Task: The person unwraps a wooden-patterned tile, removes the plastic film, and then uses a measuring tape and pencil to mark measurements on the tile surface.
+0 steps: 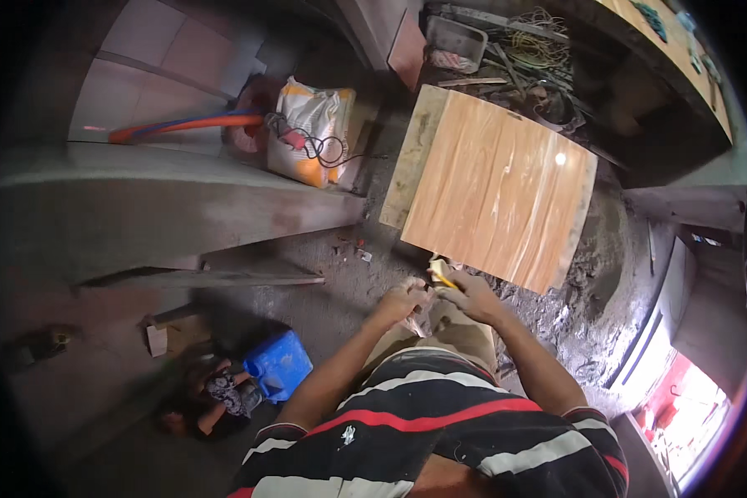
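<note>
My right hand [473, 297] is closed around a slim yellow object [445, 280], too small to name for sure. A pale yellowish piece shows at its far end. Close beside it, my left hand [402, 300] has its fingers curled in; whatever they may hold is hidden. Both hands are in front of my body, just short of the near edge of a glossy wood-grain panel [490, 191]. That panel lies on a slightly larger, stained board [407, 178], which shows along its left and right sides.
A white-and-orange sack [314, 124] with a dark cord stands at the far left, near an orange hose [183, 124]. Behind the panel are a grey tub [456, 43] and coiled wire [539, 41]. A person [224, 394] is beside a blue container [279, 365] at the lower left.
</note>
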Available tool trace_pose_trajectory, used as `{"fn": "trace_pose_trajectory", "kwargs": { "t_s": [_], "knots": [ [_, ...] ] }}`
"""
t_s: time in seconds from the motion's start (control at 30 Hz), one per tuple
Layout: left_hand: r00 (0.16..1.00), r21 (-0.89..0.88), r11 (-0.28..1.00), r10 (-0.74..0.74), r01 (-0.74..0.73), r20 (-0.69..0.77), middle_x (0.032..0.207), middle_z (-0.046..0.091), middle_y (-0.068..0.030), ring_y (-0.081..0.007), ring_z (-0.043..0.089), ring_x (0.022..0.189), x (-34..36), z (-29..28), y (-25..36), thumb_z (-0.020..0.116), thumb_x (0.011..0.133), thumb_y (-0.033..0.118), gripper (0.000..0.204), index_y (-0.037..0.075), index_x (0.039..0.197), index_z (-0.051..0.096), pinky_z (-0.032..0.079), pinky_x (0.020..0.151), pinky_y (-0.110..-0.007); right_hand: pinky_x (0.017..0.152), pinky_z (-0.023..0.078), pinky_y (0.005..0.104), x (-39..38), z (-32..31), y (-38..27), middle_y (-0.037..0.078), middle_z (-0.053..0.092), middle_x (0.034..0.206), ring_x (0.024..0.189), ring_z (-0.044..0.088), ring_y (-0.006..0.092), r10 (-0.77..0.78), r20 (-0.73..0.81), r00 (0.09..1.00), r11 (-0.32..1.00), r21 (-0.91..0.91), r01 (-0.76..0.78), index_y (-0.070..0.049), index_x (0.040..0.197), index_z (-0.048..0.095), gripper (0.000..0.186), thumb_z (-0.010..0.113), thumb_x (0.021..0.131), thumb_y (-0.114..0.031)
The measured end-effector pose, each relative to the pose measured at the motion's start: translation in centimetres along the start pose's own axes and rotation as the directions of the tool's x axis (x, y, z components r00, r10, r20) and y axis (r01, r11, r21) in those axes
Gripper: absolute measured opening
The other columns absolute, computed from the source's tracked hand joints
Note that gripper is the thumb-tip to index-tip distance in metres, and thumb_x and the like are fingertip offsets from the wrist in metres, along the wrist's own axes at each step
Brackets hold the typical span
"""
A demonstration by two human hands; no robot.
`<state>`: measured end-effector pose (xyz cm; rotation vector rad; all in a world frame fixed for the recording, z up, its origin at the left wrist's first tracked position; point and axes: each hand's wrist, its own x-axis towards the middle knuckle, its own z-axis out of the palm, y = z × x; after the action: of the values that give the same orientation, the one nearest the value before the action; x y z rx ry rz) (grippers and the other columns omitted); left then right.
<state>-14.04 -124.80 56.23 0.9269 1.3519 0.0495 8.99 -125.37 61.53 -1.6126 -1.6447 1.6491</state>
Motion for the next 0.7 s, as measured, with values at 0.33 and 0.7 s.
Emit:
{"fn": "trace_pose_trajectory", "kwargs": {
  "t_s": [0.33, 0.7],
  "knots": [
    [1.000, -0.313, 0.949, -0.024, 0.019, -0.012, 0.099, 0.066, -0.0077, -0.0146, 0.063, 0.079, 2.5, -7.9, 1.5, 0.063, 0.093, 0.029, 0.045, 0.005, 0.129, 0.051, 0.052, 0.067, -0.029, 0.083, 0.050, 0.0462, 0.2, -4.5, 3.2, 0.022, 0.069, 0.104, 0.095, 0.065, 0.0393, 0.078, -0.113, 0.991, 0.987, 0.146, -0.061, -0.008, 0.108, 0.069, 0.049, 0.063, 0.085, -0.051],
    [0.912, 0.388, 0.903, -0.306, 0.186, 0.274, 0.100, 0.062, -0.0079, -0.0203, 0.061, 0.076, 15.3, -25.3, -5.0, 0.059, 0.093, 0.029, 0.032, 0.009, 0.115, 0.050, 0.051, 0.061, -0.035, 0.073, 0.055, 0.0454, -25.8, 26.6, 15.4, 0.016, 0.072, 0.093, 0.088, 0.070, 0.0330, 0.952, -0.253, 0.173, 0.276, 0.462, -0.843, -0.009, 0.095, 0.076, 0.033, 0.065, 0.079, -0.036]
  ]
}}
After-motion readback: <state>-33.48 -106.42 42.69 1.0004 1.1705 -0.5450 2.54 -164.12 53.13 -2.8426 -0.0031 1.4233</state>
